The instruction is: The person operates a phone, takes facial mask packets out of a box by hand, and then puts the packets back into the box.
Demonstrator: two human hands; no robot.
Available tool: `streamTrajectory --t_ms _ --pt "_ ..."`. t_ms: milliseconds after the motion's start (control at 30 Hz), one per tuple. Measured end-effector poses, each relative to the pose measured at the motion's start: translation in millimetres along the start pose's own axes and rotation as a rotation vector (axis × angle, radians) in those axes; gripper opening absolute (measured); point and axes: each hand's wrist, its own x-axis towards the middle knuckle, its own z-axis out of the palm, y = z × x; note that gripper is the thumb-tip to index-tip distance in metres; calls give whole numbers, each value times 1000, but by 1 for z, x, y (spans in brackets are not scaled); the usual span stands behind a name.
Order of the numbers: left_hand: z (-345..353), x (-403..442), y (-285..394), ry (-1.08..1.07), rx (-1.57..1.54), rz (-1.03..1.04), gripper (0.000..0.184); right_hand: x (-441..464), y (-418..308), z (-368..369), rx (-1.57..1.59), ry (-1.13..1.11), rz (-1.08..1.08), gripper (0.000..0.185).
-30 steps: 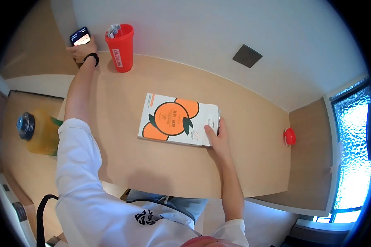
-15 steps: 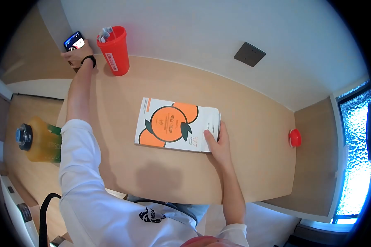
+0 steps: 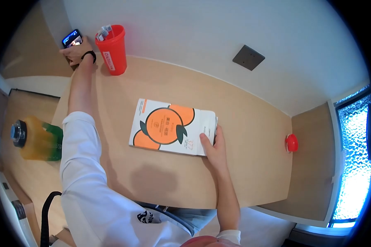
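Head view | white box (image 3: 163, 126) with orange print lies on the counter (image 3: 251, 164) | right hand (image 3: 214, 150) grips its right end | left hand (image 3: 76, 52) grips a lit phone (image 3: 72, 38) | red cup (image 3: 115, 53) stands just beside the left hand | large bottle (image 3: 36, 138) left of the white sleeve (image 3: 82, 136)

Two bare hands (image 3: 213, 150) (image 3: 76, 52), one white orange-printed box (image 3: 164, 126), one black phone (image 3: 71, 38), one red plastic cup (image 3: 115, 53), one yellow-and-green jug (image 3: 37, 138) and one square grey socket plate (image 3: 248, 57) are counted.
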Motion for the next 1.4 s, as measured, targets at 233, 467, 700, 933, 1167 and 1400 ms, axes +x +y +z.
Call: streamTrajectory --t_ms 233,467,700,933,1167,1400 --pt "-22 -25 -32 75 -53 41 99 -6 -7 2 49 -9 17 42" --pt "-76 -69 -60 -51 -203 -9 62 -9 -10 2 383 -20 116 47" --pt "-163 -134 -136 -1454 -708 -292 43 -15 -6 2 461 -51 -86 40" --pt "-256 -213 -120 -1792 -991 -164 86 -24 -16 -11 313 -150 -188 25" --pt "-232 -209 -150 -1808 -933 150 81 -29 -21 -6 110 -424 -214 30" --pt "-259 -212 -122 -1703 -944 -53 67 -30 -20 0 64 -407 -188 34"
